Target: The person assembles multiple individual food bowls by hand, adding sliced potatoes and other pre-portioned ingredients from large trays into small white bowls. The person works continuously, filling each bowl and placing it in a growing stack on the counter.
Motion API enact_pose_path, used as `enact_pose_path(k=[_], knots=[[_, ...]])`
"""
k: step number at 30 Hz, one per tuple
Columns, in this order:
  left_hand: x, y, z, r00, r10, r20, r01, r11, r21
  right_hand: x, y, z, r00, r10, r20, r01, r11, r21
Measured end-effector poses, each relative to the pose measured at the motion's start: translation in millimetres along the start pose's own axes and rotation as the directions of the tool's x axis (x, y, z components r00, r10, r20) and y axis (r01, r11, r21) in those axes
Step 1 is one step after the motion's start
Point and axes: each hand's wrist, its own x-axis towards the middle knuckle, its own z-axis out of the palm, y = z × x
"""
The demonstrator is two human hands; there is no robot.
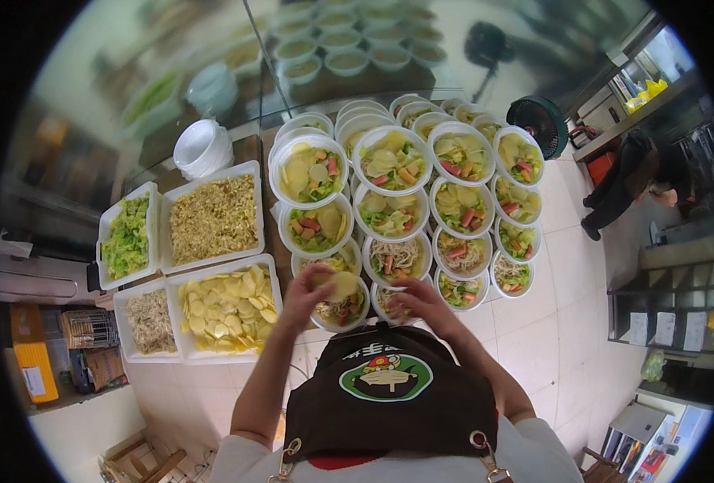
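My left hand is closed on pale yellow potato slices. It holds them above a white bowl at the near edge of the table, which has food in it. My right hand hovers at another near bowl, its fingers apart and slightly blurred; nothing shows between them. Directly beyond stands a bowl with noodle-like pale shreds and pink sausage pieces. Farther bowls hold greens, sausage and potato slices.
To the left stand white tubs of potato slices, pale shreds, chopped yellowish food and cut greens. Stacked empty bowls are behind them. A glossy wall borders the far side. A fan and another person are at the right.
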Motion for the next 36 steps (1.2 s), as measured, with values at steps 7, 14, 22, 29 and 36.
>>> enact_pose_path(k=[7,14,22,29,36], knots=[[3,-12,32,0.989,-0.073,-0.13,0.065,0.996,-0.065,67,11,41,0.979,-0.203,-0.033,0.197,0.971,-0.133],[-20,-16,-26,0.923,-0.049,-0.382,-0.062,0.96,-0.274,164,-33,58,0.972,-0.211,-0.098,0.179,0.947,-0.268],[-44,-34,-39,0.912,-0.089,-0.4,-0.038,0.954,-0.297,129,-7,30,0.941,-0.33,-0.081,0.251,0.836,-0.488],[-35,-66,0,1.0,-0.017,-0.017,0.018,1.0,0.004,51,57,43,0.942,0.241,0.232,-0.213,0.967,-0.139],[-37,-59,25,0.985,-0.16,0.059,0.145,0.967,0.21,39,85,18,0.97,0.174,0.172,-0.149,0.978,-0.148]])
